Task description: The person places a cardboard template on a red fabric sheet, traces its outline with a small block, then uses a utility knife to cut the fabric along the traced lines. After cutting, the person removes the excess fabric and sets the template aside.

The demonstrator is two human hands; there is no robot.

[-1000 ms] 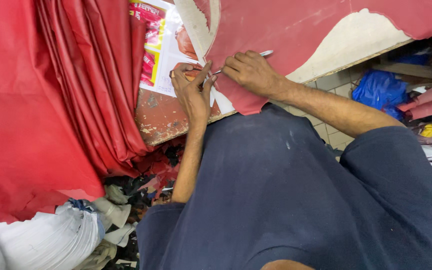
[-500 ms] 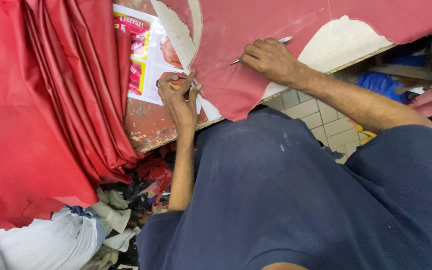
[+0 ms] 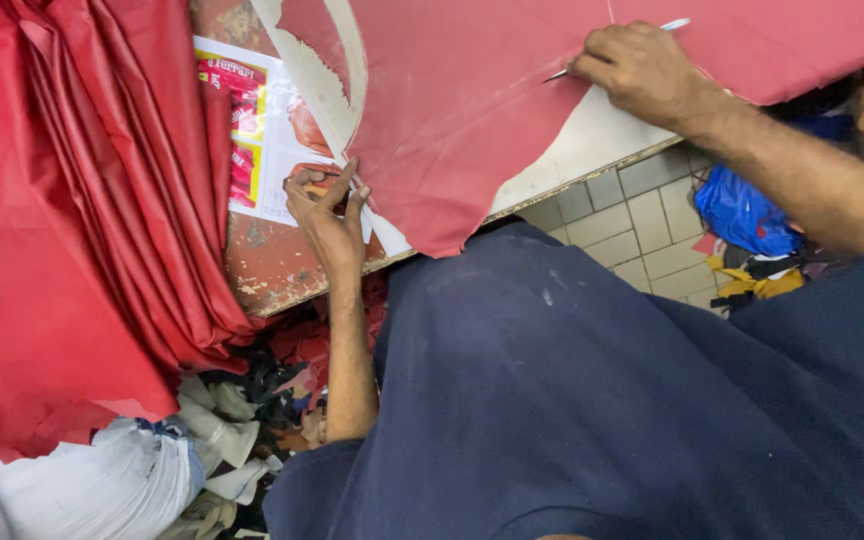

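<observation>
My right hand (image 3: 642,70) is clenched around a thin pen-like marker (image 3: 617,48), its white end sticking out past my knuckles and its tip resting on the red sheet of material (image 3: 472,110). That sheet lies spread across the counter (image 3: 272,265), and its curved cut edge droops over the near edge, just above my dark blue shirt (image 3: 572,400). A pale pattern piece (image 3: 592,140) shows from under the sheet at the near edge, below my right hand.

My left hand (image 3: 327,210) rests well apart from the right, close to the counter's near edge, fingers bent and pinching something small; I cannot tell what it is. It lies on a printed paper sheet (image 3: 267,140) with red and yellow blocks, just beside the sheet's cut edge and a narrow curved white strip (image 3: 337,70).

Off the counter's left edge hangs a big bundle of folded red fabric (image 3: 82,200). Beneath it sit a white sack (image 3: 92,485) and a heap of scraps (image 3: 252,400). To the right, past the near edge, I see a tiled floor (image 3: 642,225) and a blue bag (image 3: 742,210).
</observation>
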